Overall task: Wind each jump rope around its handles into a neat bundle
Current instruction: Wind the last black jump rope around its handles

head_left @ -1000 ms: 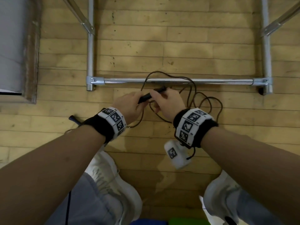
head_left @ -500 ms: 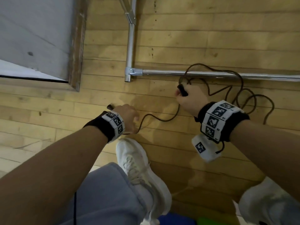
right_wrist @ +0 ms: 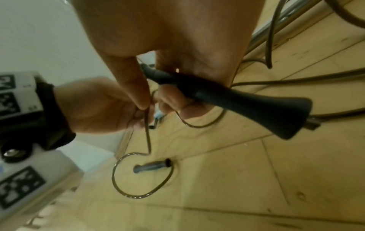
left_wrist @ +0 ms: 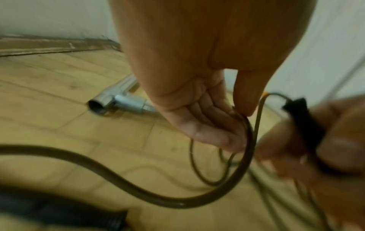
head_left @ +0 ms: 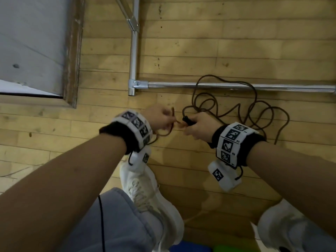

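A brown jump rope (head_left: 252, 110) lies in loose loops on the wooden floor, partly over a metal bar. My right hand (head_left: 197, 126) grips one black handle (right_wrist: 233, 100), whose thin end (head_left: 187, 119) pokes out toward the left hand. My left hand (head_left: 160, 118) pinches the rope (left_wrist: 245, 125) between thumb and fingers, close beside the right hand. From that pinch the rope (right_wrist: 147, 134) hangs down into a loop on the floor. The second black handle (right_wrist: 152, 166) lies on the floor inside that loop, held by neither hand.
A chrome tube frame (head_left: 218, 86) with a corner joint (head_left: 134, 84) lies on the floor just beyond my hands. A grey panel with a wooden edge (head_left: 72, 51) is at the far left. My white shoes (head_left: 145, 193) stand below the hands.
My left hand has come up from the floor at the left to the right hand, now pinching the rope. The view has shifted slightly right.
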Tool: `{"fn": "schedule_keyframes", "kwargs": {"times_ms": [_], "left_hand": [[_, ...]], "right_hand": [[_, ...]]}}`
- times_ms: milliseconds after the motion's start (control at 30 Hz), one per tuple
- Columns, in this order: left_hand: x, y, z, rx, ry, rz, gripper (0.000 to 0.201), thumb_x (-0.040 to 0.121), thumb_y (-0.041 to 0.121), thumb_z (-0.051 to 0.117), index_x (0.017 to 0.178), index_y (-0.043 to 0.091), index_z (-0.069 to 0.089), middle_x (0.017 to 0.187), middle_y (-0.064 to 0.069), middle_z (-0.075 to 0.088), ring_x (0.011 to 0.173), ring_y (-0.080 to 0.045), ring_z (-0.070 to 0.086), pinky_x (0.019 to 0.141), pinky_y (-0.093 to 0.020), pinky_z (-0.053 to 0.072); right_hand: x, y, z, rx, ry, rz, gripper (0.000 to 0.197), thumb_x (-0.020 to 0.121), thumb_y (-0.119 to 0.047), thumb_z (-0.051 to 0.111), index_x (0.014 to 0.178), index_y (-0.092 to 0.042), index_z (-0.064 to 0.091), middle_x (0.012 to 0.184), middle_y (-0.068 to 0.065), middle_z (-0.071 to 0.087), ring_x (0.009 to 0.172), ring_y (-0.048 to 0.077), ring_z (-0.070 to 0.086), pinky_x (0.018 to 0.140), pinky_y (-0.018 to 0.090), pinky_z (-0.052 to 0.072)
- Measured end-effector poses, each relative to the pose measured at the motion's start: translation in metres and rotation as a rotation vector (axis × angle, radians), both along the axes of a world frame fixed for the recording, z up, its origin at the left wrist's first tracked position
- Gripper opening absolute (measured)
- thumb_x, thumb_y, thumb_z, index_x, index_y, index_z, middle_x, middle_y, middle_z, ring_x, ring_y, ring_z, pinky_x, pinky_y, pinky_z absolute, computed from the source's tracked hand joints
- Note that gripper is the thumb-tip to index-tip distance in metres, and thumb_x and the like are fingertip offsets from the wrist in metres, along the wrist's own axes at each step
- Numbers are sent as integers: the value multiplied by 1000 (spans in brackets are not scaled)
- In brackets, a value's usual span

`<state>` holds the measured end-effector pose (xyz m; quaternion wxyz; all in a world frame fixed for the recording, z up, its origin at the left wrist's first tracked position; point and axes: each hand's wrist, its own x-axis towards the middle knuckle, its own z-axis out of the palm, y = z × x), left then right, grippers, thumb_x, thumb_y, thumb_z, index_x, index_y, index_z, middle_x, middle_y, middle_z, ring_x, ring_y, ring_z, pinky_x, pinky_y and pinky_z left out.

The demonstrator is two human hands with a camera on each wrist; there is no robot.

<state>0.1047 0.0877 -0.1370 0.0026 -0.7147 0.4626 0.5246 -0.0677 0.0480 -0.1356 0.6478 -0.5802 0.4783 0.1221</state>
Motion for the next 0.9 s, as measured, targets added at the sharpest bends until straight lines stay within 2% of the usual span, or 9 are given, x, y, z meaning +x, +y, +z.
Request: {"fn": "schedule_keyframes", "kwargs": {"times_ms": [67,133,267,367,467,600,667,800,900], "left_hand": [[-2,-28,23,-115,104,170,18,93,26,59,81,16,68,78,1,71,76,-13,69,64,-23,53],[-10,-53,49,-182,272,346,15,93,20,60,82,13,67,76,-3,70,70,-12,69,60,-20,53],[-29,-85,98,-341,477,537,15,92,13,59,80,8,65,68,-3,68,62,-16,66,55,-22,52],[-38,-99,132,-462,556,635,13,91,14,60,81,7,65,70,-4,67,65,-18,67,55,-23,51],[-44,-108,167,-510,459,583,13,90,21,58,87,12,66,74,1,69,74,-14,68,63,-25,52],[-60,-102,208,-483,249,233,10,87,18,61,82,24,68,86,3,70,92,-16,66,88,-38,51],[-73,-94,229,-459,186,118,3,84,25,67,83,27,69,85,8,72,92,-11,66,83,-31,51],[-93,-77,268,-468,223,74,7,85,11,67,83,18,66,74,10,71,71,2,66,74,-21,53],[-103,-62,298,-529,265,145,13,93,4,57,84,12,62,75,1,72,68,-7,68,70,-22,56]], "right_hand": [[-3,-9,9,-47,-66,-95,25,82,-23,69,106,-21,64,84,-4,61,71,13,57,65,29,50],[-6,-21,24,-113,-129,-172,20,81,-31,70,99,-24,64,70,-11,56,59,7,54,56,22,45],[-11,-51,63,-182,-233,-288,14,84,-23,68,81,-9,67,67,7,54,51,16,48,57,31,41],[-18,-69,98,-296,-260,-310,12,86,-21,65,75,-15,67,60,3,55,46,11,47,52,26,41],[-31,-84,139,-386,-313,-387,17,89,-22,60,72,-18,65,64,-1,59,47,9,47,52,25,42],[-49,-96,203,-475,-388,-535,17,91,-23,57,76,-16,64,77,7,67,45,12,44,55,30,40],[-56,-95,235,-499,-456,-603,16,91,-20,57,77,-13,62,74,7,66,41,11,41,51,30,39],[-74,-89,297,-582,-597,-734,20,91,-15,56,73,-10,59,63,3,61,36,10,38,45,24,36],[-91,-87,335,-550,-715,-888,20,92,-18,57,73,-9,59,61,3,59,38,13,36,45,24,38]]}}
